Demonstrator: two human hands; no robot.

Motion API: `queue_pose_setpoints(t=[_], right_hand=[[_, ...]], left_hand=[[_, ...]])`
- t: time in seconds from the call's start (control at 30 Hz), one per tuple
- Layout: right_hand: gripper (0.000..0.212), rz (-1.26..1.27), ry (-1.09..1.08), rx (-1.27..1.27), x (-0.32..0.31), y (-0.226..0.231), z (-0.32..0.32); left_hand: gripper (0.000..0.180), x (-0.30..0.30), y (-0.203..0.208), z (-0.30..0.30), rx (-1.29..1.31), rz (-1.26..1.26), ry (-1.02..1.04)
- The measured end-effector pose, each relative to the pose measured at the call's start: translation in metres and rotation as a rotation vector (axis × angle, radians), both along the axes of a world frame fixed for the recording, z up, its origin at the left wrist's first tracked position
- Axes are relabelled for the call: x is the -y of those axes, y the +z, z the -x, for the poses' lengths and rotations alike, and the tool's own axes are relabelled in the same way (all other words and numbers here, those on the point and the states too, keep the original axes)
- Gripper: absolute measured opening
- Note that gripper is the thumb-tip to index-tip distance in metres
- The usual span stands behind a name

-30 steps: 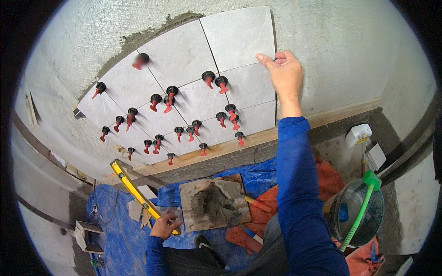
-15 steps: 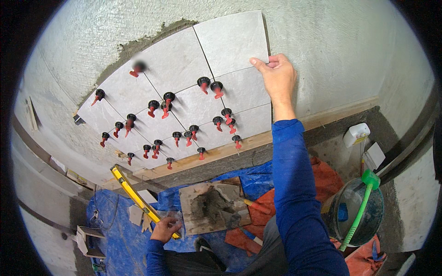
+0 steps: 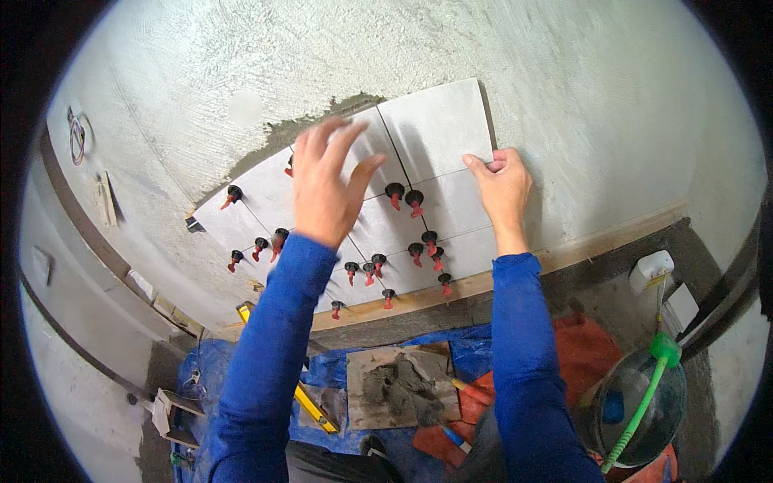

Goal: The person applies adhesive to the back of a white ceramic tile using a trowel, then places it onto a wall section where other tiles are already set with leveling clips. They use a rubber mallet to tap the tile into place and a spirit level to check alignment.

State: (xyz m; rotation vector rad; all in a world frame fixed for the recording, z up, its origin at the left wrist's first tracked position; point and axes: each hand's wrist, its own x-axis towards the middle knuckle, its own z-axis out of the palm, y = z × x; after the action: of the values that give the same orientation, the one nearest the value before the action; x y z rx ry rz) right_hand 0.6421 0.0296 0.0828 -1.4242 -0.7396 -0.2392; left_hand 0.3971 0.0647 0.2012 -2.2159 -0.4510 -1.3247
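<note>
Light grey tiles cover part of the rough wall in rows. Red-and-black tile levelling clips stick out of their joints. My right hand pinches the right edge of the top right tile, near its lower corner, thumb on the face and fingers round the side. Raised in front of the upper middle tiles is my left hand, fingers spread and slightly blurred, with nothing in it. It hides some tiles and clips behind it; whether it touches a tile I cannot tell. Grey adhesive shows along the tiles' upper edge.
A yellow spirit level leans low, partly behind my left arm. On the floor lie a mortar-smeared board, a blue tarp and orange sheeting. A green-handled brush rests across a dark bucket at right.
My left hand has let go of the spirit level and risen to the tiles, its fingers spreading. My right hand still grips the top right tile. The view has shifted.
</note>
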Motion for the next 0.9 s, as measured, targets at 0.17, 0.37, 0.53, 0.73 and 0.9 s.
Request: queue_pose_setpoints(t=[0.17, 0.37, 0.53, 0.73, 0.9], right_hand=[[0.056, 0.019, 0.021, 0.006, 0.001, -0.001, -0.002], [0.059, 0.009, -0.019, 0.045, -0.003, -0.004, 0.0], [0.058, -0.017, 0.013, 0.019, -0.002, -0.002, 0.0], [0.057, -0.015, 0.034, -0.006, 0.0, 0.0, 0.0], [0.055, 0.014, 0.021, 0.041, 0.0, 0.001, -0.003]], left_hand=[[0.082, -0.026, 0.017, -0.045, -0.116, -0.1, 0.139], [0.097, -0.039, 0.001, -0.053, -0.156, -0.132, 0.243], [0.099, -0.045, -0.002, -0.056, -0.137, -0.203, 0.254], [0.096, -0.043, -0.003, -0.06, -0.115, -0.16, 0.262], [0.09, -0.041, -0.003, -0.06, -0.087, -0.161, 0.221]])
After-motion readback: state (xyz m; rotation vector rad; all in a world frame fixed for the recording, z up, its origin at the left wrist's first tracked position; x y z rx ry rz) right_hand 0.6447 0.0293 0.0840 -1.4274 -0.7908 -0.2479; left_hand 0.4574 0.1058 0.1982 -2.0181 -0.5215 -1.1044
